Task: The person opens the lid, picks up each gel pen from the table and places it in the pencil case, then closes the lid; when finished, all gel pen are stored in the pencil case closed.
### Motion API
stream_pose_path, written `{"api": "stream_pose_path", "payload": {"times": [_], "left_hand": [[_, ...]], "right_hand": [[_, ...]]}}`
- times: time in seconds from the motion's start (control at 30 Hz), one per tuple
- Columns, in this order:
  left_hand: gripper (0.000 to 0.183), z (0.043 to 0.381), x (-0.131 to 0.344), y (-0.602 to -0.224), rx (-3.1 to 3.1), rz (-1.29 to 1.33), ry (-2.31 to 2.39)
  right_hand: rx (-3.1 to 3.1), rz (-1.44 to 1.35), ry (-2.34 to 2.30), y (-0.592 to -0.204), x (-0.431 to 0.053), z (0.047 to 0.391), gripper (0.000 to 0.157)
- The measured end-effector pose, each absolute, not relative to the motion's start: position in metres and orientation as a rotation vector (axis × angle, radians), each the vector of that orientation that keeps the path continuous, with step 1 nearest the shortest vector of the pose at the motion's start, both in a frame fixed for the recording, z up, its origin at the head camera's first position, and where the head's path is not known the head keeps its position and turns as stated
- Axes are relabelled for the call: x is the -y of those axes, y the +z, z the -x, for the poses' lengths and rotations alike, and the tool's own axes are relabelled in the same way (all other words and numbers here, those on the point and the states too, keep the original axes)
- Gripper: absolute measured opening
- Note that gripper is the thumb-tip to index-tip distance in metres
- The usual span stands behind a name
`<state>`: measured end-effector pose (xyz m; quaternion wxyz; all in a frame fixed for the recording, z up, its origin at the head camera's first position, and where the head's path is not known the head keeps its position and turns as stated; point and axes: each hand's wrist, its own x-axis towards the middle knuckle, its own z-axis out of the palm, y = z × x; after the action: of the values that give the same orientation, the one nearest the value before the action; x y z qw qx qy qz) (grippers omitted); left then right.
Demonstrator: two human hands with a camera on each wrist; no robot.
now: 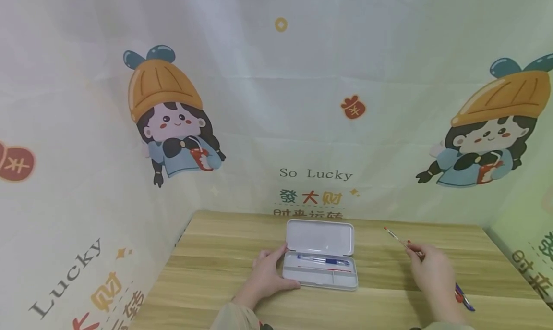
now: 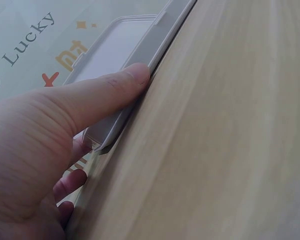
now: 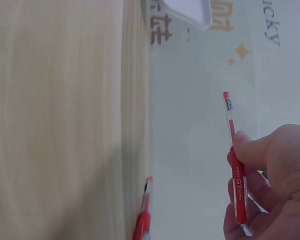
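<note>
A red gel pen [image 3: 238, 187] is in the air above the surface [image 1: 207, 262], to the right of the pen case [image 1: 308, 276]; its barrel reads "Q7 Gel Pen", with smaller characters beside that too blurred to make out. The right hand [image 1: 434, 268] is clamped on it, thumb against curled fingers, the clear, red-tipped end jutting out toward the back left.

The left hand [image 1: 264, 275] grips the case at its left end, thumb along the front wall and fingers round the far side. The case's lid [image 1: 319, 237] stands open behind; inside lie 1 blue pen [image 1: 324, 261] and 1 slim red-ended pen [image 1: 339, 270].

Beside the right forearm, 1 blue pen [image 1: 468, 300] and 1 red pen [image 3: 143, 222] rest on the surface, which is striped wood grain.

A pale printed cloth [image 1: 242, 128] encloses the back and sides. It reads "So Lucky" and "發大财", with a lower line partly cut off, and "Lucky" again at left; 2 cartoon figures [image 1: 186, 152] wear orange hats.
</note>
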<state>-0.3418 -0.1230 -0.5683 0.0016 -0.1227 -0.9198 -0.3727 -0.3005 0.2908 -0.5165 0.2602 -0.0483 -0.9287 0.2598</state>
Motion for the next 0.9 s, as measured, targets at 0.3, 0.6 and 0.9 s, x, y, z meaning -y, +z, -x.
{"api": "stream_pose_path", "payload": {"times": [0.3, 0.6, 0.9], "left_hand": [[0.126, 0.342, 0.124, -0.568, 2.902, 0.382, -1.159], [0.125, 0.342, 0.122, -0.57, 2.899, 0.382, -1.188], [0.124, 0.343, 0.123, -0.569, 2.908, 0.366, -1.18]], "right_hand": [[2.477, -0.042, 0.687, -0.513, -0.256, 0.304, 0.012], [2.436, -0.201, 0.682, -0.52, -0.222, 0.304, 0.012], [2.542, -0.301, 0.661, -0.521, -0.194, 0.309, 0.012]]}}
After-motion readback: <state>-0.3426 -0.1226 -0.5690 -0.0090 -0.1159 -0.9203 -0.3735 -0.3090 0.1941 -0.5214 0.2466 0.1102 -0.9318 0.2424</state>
